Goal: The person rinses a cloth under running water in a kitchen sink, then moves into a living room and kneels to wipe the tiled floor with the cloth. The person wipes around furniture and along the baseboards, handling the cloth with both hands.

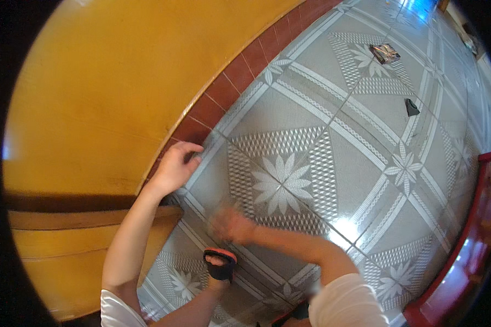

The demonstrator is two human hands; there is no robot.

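Observation:
My left hand (178,165) is raised near the foot of the yellow wall (106,94), its thumb and forefinger curved and apart, with nothing seen between them. To its lower right, my right hand (231,225) is blurred by motion over the grey patterned tile floor (282,184); its fingers cannot be made out, nor whether it holds anything. Below the right hand, a foot in a black sandal (220,261) with an orange-red edge rests on the tiles.
A red-brown tile skirting (237,75) runs along the wall. A yellow ledge (86,241) juts out at lower left. A shiny packet (385,53) and a small dark piece (412,107) lie on the floor. Glossy red furniture (454,278) stands at right.

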